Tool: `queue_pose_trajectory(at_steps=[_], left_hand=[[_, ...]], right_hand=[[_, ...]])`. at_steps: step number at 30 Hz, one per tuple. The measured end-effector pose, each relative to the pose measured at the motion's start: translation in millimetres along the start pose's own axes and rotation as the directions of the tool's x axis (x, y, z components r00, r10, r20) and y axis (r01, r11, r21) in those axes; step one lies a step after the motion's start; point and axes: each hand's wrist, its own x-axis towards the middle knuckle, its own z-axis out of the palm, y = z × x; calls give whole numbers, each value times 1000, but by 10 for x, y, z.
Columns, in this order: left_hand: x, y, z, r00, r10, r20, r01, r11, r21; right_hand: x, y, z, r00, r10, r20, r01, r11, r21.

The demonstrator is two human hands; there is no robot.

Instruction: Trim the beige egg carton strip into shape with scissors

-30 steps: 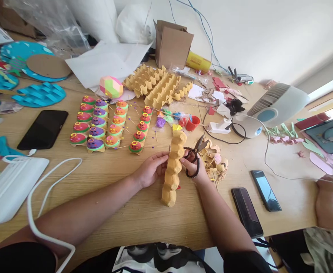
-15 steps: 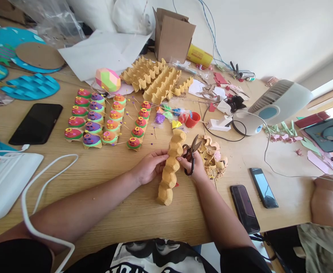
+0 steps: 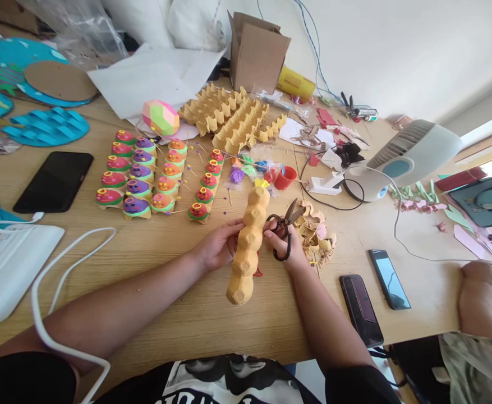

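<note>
Left hand (image 3: 218,247) gripping strip (image 3: 248,247), tilting near end leftward; right hand (image 3: 288,252) clenching scissors (image 3: 285,227), blades reopening beside strip.

The wooden table (image 3: 195,320) bears painted egg-cup figures (image 3: 145,182), egg trays (image 3: 229,118), a black phone (image 3: 54,180) and a cardboard box (image 3: 256,53).

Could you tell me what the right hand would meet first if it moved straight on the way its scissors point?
Most likely the pile of cardboard scraps, which lies just beyond the tips of the scissors held in the right hand. Depth is hard to judge here.
</note>
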Motion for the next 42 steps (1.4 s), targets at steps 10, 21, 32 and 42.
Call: queue_pose_trajectory(at_steps=[10, 21, 32, 42], left_hand=[[-11, -34, 4, 1000, -16, 17, 16, 1000, 9], [-132, -6, 79, 983, -30, 179, 22, 999, 48], [-98, 12, 90, 996, 3, 88, -1, 1000, -15], [-119, 60, 75, 1000, -17, -19, 18, 999, 29]], right_hand=[[59, 102, 38, 998, 68, 10, -69, 977, 201], [96, 172, -5, 995, 39, -91, -26, 989, 143], [76, 124, -25, 995, -49, -84, 57, 994, 95], [0, -27, -48, 984, -173, 30, 168, 878, -447]])
